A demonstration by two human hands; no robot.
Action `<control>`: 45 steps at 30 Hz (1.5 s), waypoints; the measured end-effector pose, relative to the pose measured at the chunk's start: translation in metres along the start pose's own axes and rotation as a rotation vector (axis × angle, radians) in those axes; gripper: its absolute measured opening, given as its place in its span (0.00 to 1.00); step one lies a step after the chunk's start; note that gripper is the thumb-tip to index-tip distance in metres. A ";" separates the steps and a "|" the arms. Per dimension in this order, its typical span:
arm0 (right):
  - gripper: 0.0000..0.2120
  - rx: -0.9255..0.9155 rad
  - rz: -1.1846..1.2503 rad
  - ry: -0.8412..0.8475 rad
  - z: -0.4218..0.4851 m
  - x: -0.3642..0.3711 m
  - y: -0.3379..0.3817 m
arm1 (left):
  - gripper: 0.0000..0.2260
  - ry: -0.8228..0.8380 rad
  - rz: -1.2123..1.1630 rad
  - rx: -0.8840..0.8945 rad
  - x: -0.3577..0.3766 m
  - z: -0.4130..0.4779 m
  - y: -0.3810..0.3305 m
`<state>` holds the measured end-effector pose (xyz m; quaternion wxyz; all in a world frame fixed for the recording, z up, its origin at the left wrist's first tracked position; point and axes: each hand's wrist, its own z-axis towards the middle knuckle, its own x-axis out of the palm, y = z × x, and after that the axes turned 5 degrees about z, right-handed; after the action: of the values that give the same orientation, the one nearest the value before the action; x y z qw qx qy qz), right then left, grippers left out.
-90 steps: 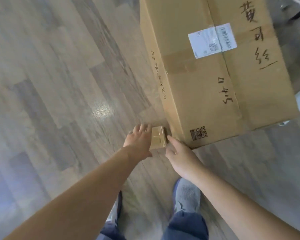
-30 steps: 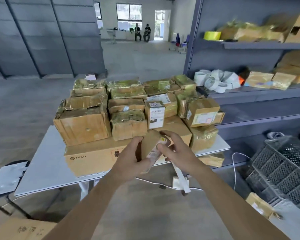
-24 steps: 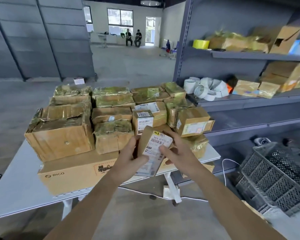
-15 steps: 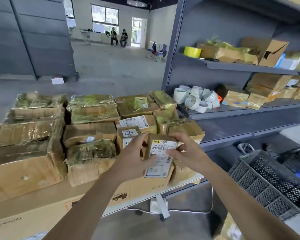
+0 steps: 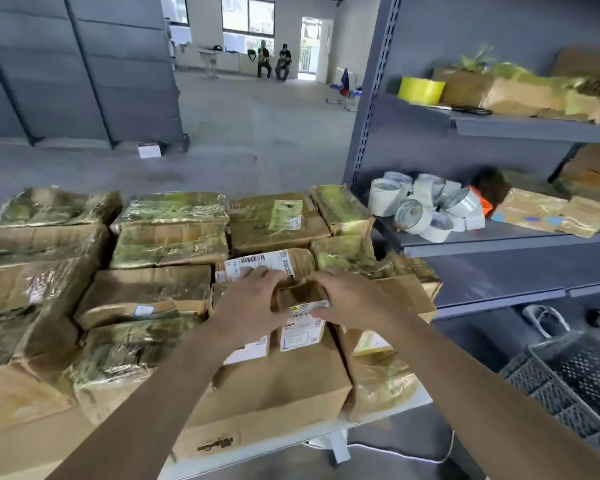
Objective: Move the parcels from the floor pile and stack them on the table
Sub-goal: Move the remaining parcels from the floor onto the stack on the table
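A small brown parcel [image 5: 302, 313] with a white shipping label stands upright on a large flat cardboard box [image 5: 278, 386] on the table. My left hand [image 5: 248, 306] grips its left side and my right hand [image 5: 352, 299] grips its right side, fingers curled over the top. Behind and to the left, many taped cardboard parcels [image 5: 160, 244] are stacked close together on the white table [image 5: 326, 429]. A labelled parcel [image 5: 274, 263] lies just behind my hands.
A grey metal shelf rack [image 5: 482, 233] stands right of the table with rolls of tape [image 5: 426, 206], a yellow roll [image 5: 420, 90] and more parcels. A black plastic crate [image 5: 568, 386] sits on the floor at lower right. Two people sit far back by the windows.
I picked the small parcel off the floor, carried it to the table and lowered it onto the large box among the stacked parcels. Both hands still hold it.
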<state>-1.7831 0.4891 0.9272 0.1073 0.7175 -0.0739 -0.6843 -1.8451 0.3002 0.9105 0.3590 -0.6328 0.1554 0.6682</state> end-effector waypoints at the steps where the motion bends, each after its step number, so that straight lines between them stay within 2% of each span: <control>1: 0.23 -0.045 -0.031 0.010 0.008 0.004 -0.002 | 0.24 0.021 0.044 -0.013 0.002 0.004 0.000; 4: 0.20 -0.153 -0.142 -0.017 0.029 0.014 -0.011 | 0.26 0.089 0.149 -0.079 0.010 0.017 0.001; 9: 0.24 -0.273 -0.170 -0.084 0.046 0.029 -0.031 | 0.26 0.173 0.380 -0.161 0.024 0.028 -0.007; 13: 0.27 -0.325 -0.084 -0.054 0.047 0.022 -0.041 | 0.26 0.188 0.485 -0.196 0.022 0.039 -0.012; 16: 0.26 -0.323 -0.021 -0.049 0.038 0.011 -0.054 | 0.25 0.228 0.580 -0.156 0.020 0.045 -0.010; 21: 0.27 -0.271 -0.072 0.095 0.019 0.000 -0.082 | 0.29 0.211 0.417 -0.080 0.031 0.050 -0.009; 24: 0.30 -0.217 -0.076 0.164 0.006 -0.002 -0.086 | 0.25 0.218 0.405 -0.085 0.032 0.055 -0.011; 27: 0.28 -0.232 -0.119 0.058 0.003 0.001 -0.085 | 0.27 0.272 0.495 -0.066 0.026 0.059 -0.006; 31: 0.21 -0.241 -0.182 -0.085 0.007 0.007 -0.086 | 0.35 0.272 0.367 0.006 0.028 0.054 -0.004; 33: 0.26 -0.264 -0.179 -0.100 0.005 0.007 -0.090 | 0.32 0.259 0.347 0.026 0.033 0.053 -0.007; 37: 0.37 -0.223 -0.082 0.154 -0.003 -0.004 -0.102 | 0.29 0.234 0.313 0.020 0.035 0.054 -0.007; 41: 0.47 -0.217 -0.085 0.265 -0.015 -0.012 -0.102 | 0.29 0.239 0.282 0.026 0.035 0.054 -0.005; 45: 0.44 -0.257 -0.152 0.249 -0.011 -0.007 -0.096 | 0.29 0.236 0.257 0.029 0.037 0.052 -0.002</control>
<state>-1.7761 0.5845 0.9103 0.1542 0.7805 0.0824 -0.6002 -1.8800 0.3465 0.8836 0.2590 -0.6766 0.2855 0.6275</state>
